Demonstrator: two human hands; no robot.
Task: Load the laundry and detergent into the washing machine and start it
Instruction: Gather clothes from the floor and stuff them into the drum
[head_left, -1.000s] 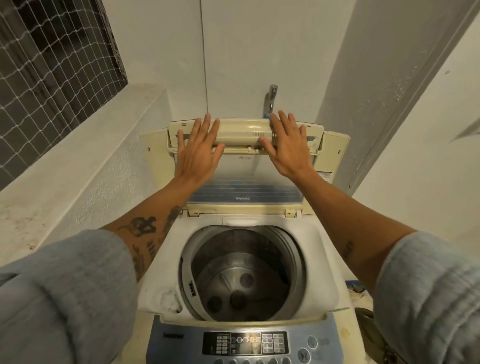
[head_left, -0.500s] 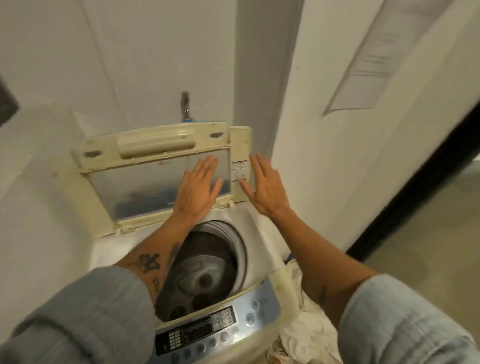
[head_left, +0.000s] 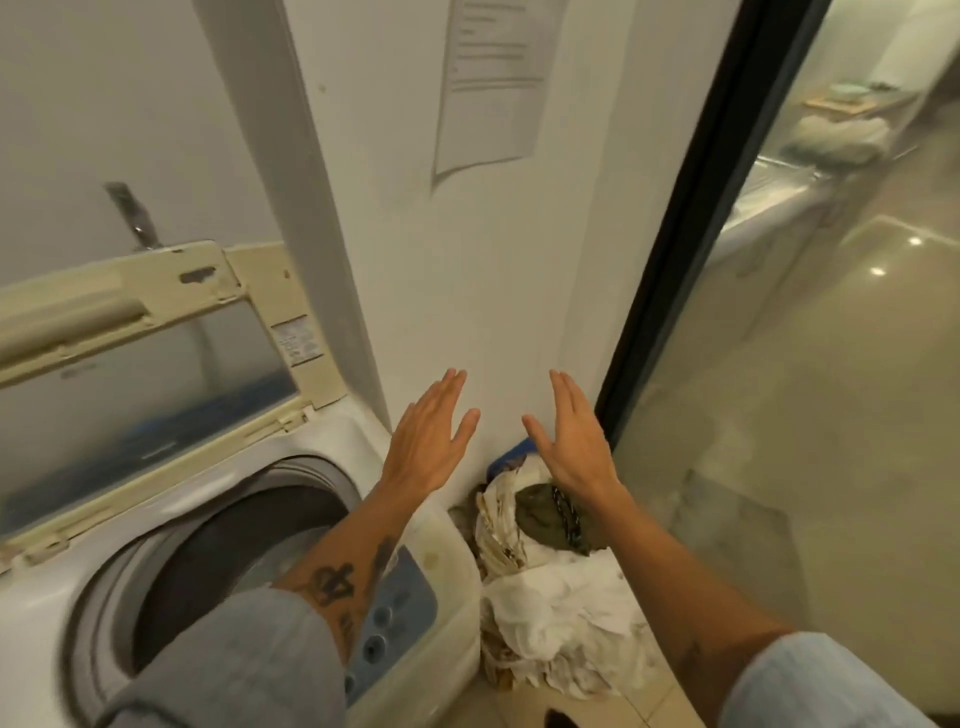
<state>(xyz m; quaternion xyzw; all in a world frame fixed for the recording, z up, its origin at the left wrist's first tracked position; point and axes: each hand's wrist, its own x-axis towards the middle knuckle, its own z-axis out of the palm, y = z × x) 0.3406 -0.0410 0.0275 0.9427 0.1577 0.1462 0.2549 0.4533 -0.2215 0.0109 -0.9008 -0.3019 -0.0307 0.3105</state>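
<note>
Single head cam, wide-angle, looking fwd/down and angled right. Washing machine (head_left: 218, 519) close at lower left, wall (head_left: 467, 291) dead ahead. No 2nd view.

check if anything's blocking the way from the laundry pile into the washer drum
Nothing visible blocks it. The lid stands propped open and the drum opening is clear, apart from the left forearm crossing it. The laundry pile sits uncovered beside the machine, below both open hands.
</note>
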